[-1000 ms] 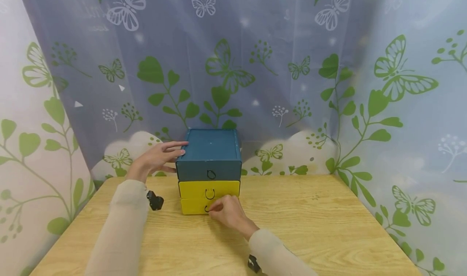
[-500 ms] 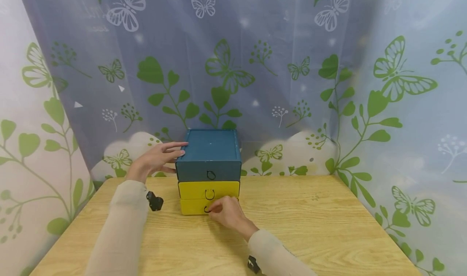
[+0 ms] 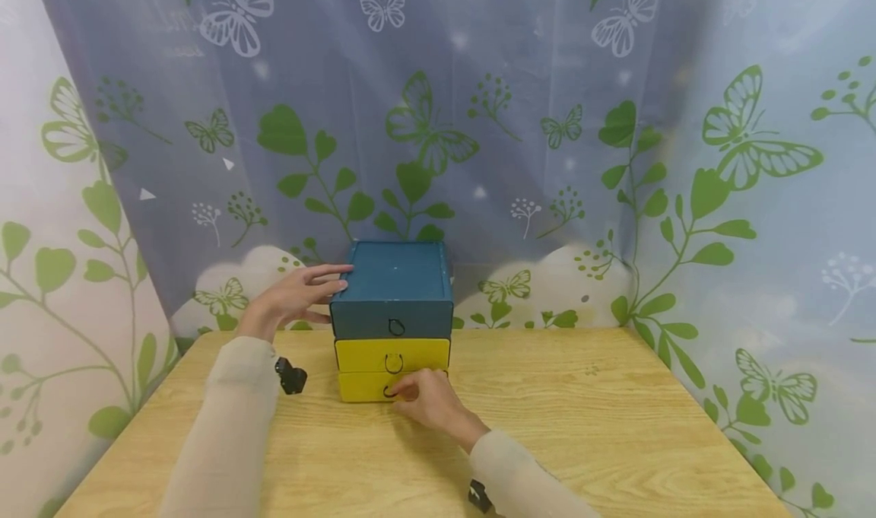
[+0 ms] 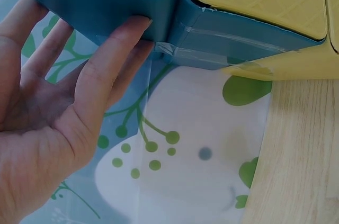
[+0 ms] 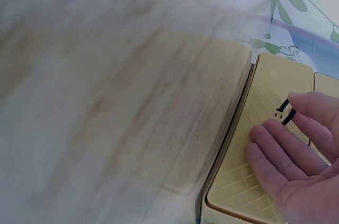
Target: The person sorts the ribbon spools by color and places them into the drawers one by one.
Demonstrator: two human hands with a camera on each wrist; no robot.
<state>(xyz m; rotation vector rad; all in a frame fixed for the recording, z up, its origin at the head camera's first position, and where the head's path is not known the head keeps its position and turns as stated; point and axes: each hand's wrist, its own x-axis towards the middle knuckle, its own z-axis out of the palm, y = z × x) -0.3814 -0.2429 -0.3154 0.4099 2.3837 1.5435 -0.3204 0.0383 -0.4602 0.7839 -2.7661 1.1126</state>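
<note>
A small drawer stack stands at the back of the table, with a blue top drawer (image 3: 369,320) above two yellow drawers. Each front has a black loop handle. My left hand (image 3: 294,297) steadies the blue casing at its upper left, fingers extended over the top edge; the left wrist view shows its thumb (image 4: 114,57) against the blue side. At the lowest yellow drawer (image 3: 363,387), my right hand (image 3: 433,400) pinches the loop handle (image 5: 286,113) between thumb and index finger. The other fingers lie near the yellow front. All the drawers look closed; their insides are hidden.
The wooden table (image 3: 582,411) runs wide to both sides of the stack. Close behind hangs a patterned curtain (image 3: 520,160) with butterflies and leaves, and similar cloth borders both sides. Black wrist devices (image 3: 291,376) sit by the sleeves.
My right hand has shifted very slightly right and down at the lowest handle. The left hand and the drawers look unmoved.
</note>
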